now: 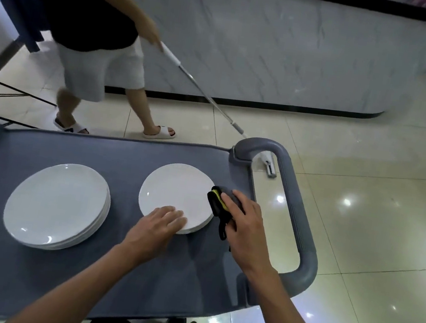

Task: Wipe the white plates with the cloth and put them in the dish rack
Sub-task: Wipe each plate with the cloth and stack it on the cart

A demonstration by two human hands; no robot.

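The blue-grey surface [22,285] of a cart carries two stacks of white plates: a taller left stack [57,206] and, well apart to its right, a lower right stack [174,191]. The left hand [155,226] lies flat with straight fingers on the near edge of the right stack's top plate, pressing it down and gripping nothing. The right hand [241,221] holds a bunched dark cloth [218,202] with a yellow patch, fingers curled over it; the cloth touches the right rim of that same stack, and a dark strap of it hangs down beside the plates. Just to the right of this hand curves the cart's grey handle [294,217], a thick loop that hems in the space on that side. No dish rack is in view. Beyond the far edge of the surface another person [98,33] in a black top, pale shorts and white slippers stands on the glossy tiled floor [374,240], holding a long mop [202,93] whose head sits on the floor behind the handle loop. A white marble-patterned counter front [278,46] with a black base runs across the background, and thin black stand legs [9,92] show at the left.
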